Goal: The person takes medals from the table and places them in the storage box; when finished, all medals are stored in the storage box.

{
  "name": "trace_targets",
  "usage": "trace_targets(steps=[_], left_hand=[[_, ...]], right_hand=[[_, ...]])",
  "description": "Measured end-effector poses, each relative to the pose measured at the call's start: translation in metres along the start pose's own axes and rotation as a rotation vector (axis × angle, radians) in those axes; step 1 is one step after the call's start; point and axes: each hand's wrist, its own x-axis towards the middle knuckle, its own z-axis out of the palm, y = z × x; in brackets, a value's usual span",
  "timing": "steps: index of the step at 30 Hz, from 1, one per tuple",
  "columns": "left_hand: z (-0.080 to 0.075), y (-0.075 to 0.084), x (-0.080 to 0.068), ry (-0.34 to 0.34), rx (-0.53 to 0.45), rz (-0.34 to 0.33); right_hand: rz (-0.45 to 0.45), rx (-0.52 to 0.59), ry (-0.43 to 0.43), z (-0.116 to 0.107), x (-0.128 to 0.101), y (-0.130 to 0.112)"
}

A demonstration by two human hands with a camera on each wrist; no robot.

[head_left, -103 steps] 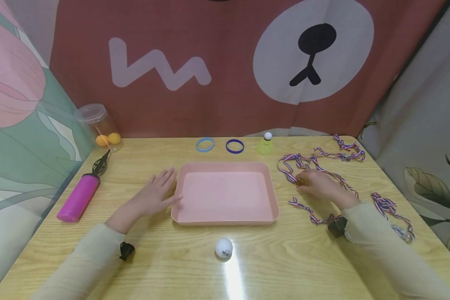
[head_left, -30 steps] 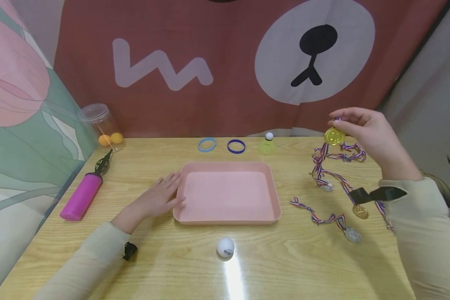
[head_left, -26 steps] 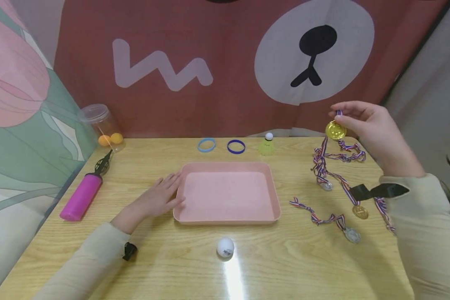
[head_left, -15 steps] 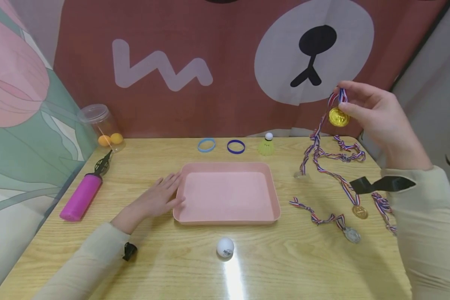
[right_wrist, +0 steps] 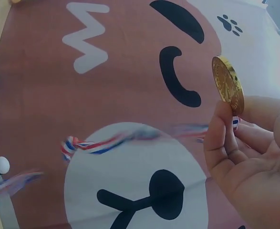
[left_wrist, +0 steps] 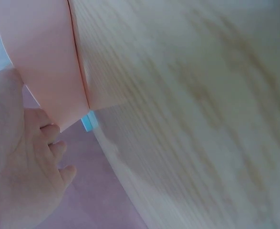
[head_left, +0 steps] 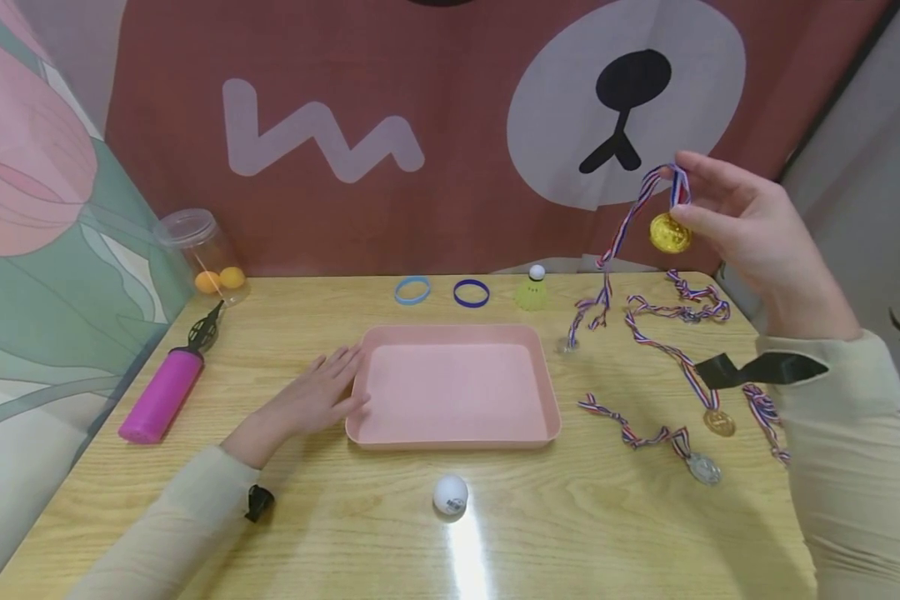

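My right hand (head_left: 750, 225) pinches a gold medal (head_left: 670, 233) near the top of its red, white and blue ribbon, raised above the table's back right. From the fingers the ribbon (head_left: 630, 218) trails down left, knotted, to a pale, silvery medal (head_left: 567, 344) at its lower end; whether that one touches the table cannot be made out. In the right wrist view the gold medal (right_wrist: 228, 86) stands edge-on above the thumb and fingers. My left hand (head_left: 311, 400), fingers straight, rests against the left rim of the pink tray (head_left: 453, 445), thumb over the edge.
Other ribboned medals lie on the right, including a gold medal (head_left: 719, 422) and a silver medal (head_left: 703, 468). A white ball (head_left: 450, 495) sits before the tray. Behind stand two wristbands (head_left: 471, 293) and a shuttlecock (head_left: 531, 292). Leftward are a pink pump (head_left: 163, 396) and a jar (head_left: 192, 237).
My right hand has taken the gold medal off the table and lifted it. Its knotted ribbon has come away from the neighbouring ribbon and swung left. The left hand has hardly moved.
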Motion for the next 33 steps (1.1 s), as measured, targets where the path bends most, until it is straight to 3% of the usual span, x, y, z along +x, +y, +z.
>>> trace_targets(steps=[10, 15, 22, 27, 33], left_hand=[[-0.003, 0.002, -0.001, -0.004, -0.007, -0.005], [-0.004, 0.002, -0.002, -0.004, -0.009, -0.004], [-0.002, 0.001, -0.001, 0.004, -0.012, -0.003], [-0.001, 0.000, -0.001, -0.009, -0.007, -0.010], [-0.002, 0.000, -0.001, -0.006, 0.000, -0.007]], right_hand=[[-0.025, 0.112, -0.018, -0.002, -0.001, 0.004], [-0.008, -0.006, -0.046, 0.005, -0.001, 0.008], [0.022, -0.308, -0.139, 0.029, -0.001, 0.019], [-0.024, -0.343, -0.268, 0.049, 0.000, 0.025], [-0.001, -0.346, -0.401, 0.077, -0.001, 0.035]])
